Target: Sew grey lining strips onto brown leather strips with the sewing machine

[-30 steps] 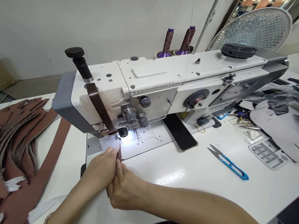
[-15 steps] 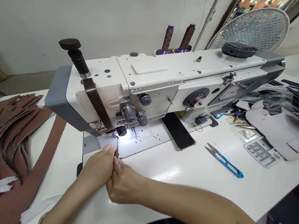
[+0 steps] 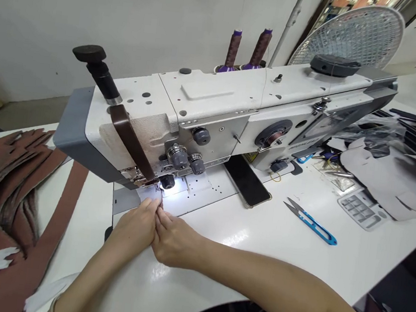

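Note:
My left hand and my right hand press together just in front of the needle of a white sewing machine. Both are closed, pinching a narrow brown strip between their fingertips; only its tip shows at the lit presser foot. A brown strap hangs down the machine's head toward the foot.
A pile of brown cut pieces lies at the left. A black phone and blue thread snips lie on the white table to the right. Two thread cones and a fan stand behind the machine.
Both hands have crept forward toward the presser foot, and less of the brown strip shows in front of them. The camera has shifted slightly.

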A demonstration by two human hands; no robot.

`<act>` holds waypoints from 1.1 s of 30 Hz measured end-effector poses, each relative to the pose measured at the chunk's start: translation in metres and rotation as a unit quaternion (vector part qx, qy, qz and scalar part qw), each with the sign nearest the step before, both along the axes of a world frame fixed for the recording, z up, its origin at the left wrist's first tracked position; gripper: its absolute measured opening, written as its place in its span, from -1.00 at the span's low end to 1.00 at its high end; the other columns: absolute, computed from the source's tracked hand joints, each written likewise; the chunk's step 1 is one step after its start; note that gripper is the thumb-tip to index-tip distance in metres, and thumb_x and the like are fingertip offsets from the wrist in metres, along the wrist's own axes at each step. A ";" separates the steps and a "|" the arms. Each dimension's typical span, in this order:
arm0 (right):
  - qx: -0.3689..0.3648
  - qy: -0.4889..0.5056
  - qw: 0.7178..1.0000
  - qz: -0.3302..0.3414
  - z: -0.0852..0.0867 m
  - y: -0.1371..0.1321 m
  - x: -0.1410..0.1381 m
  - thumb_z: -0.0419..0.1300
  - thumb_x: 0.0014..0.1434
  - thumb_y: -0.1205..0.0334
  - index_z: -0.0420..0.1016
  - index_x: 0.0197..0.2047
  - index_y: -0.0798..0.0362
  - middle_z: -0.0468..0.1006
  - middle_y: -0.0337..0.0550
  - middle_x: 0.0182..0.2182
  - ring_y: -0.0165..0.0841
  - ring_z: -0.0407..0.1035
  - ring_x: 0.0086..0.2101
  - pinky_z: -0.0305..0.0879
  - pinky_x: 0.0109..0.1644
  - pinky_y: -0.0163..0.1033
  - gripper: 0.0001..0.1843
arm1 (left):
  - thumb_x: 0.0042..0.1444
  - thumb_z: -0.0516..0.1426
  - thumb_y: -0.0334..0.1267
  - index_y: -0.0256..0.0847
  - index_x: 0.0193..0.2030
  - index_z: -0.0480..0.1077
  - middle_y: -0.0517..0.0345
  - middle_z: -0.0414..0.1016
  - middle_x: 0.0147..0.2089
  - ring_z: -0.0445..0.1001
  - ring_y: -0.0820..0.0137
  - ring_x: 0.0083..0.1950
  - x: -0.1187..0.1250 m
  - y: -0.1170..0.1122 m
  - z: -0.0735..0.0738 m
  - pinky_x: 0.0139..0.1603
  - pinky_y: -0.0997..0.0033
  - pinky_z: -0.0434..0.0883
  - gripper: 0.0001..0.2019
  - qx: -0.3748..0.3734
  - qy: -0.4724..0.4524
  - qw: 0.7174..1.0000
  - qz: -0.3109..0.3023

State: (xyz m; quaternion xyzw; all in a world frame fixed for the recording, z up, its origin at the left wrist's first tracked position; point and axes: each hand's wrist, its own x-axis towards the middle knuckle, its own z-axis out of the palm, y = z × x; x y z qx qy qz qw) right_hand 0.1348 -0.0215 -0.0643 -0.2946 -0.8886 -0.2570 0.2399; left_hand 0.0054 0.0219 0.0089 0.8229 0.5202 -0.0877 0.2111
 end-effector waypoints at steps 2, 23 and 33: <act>0.007 0.014 1.000 -0.001 0.002 0.000 0.000 0.04 0.16 0.52 0.49 -0.15 0.53 0.56 0.45 -0.23 -0.02 0.51 -0.22 0.34 0.07 0.18 -0.72 | 0.20 -0.14 -0.42 -0.24 0.22 0.20 -0.05 0.43 -0.02 0.48 0.26 -0.16 -0.001 0.000 -0.001 -0.18 0.29 0.34 -0.55 -0.001 -0.005 1.000 0.003; -0.086 0.007 0.996 -0.003 0.010 -0.008 0.001 0.00 0.12 0.59 0.45 -0.26 0.45 0.51 0.29 -0.41 -0.21 0.34 -0.46 0.28 -0.47 -0.16 -0.78 | 0.20 -0.15 -0.38 -0.18 -0.29 0.34 0.14 0.32 -0.28 0.31 0.39 -0.33 -0.010 -0.002 -0.008 -0.36 0.40 0.18 -0.75 0.066 -0.028 0.996 -0.052; -0.188 0.029 0.980 -0.058 0.010 0.004 0.007 -0.15 0.24 0.54 0.38 0.00 0.49 0.50 0.33 -0.13 -0.21 0.30 -0.36 0.29 -0.43 -0.19 -0.62 | 0.22 -0.14 -0.44 -0.21 -0.06 0.39 0.07 0.38 -0.22 0.38 0.34 -0.22 -0.015 0.011 -0.030 -0.25 0.38 0.32 -0.67 0.163 -0.048 0.982 -0.083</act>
